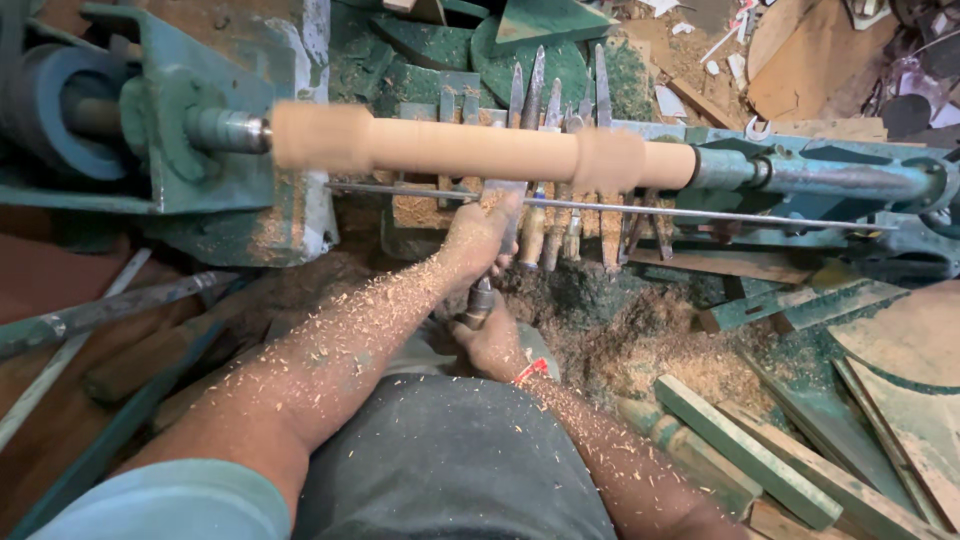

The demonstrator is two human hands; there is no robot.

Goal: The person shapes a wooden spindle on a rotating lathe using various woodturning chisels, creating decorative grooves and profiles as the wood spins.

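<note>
Hands [478,240] grip steel chisel [497,262] — pale rounded spindle [470,145].

A woodturning workshop: green lathe [200,130] spinning a wooden spindle [470,148], chisels [560,90] lined up, sawdust [620,330] and offcuts [745,450] everywhere.

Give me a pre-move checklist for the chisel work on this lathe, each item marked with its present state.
1. Left hand on the chisel near the blade: ok.
2. Right hand on the chisel's handle end: ok.
3. Chisel laid across the thin metal rest bar: ok.
4. Wooden spindle held between both lathe ends: ok.
5. Chisel edge touching the spindle: cannot tell, the hand hides it.
6. Spare chisels lying clear of the hands: not ok, they sit right beside the left hand.
</note>
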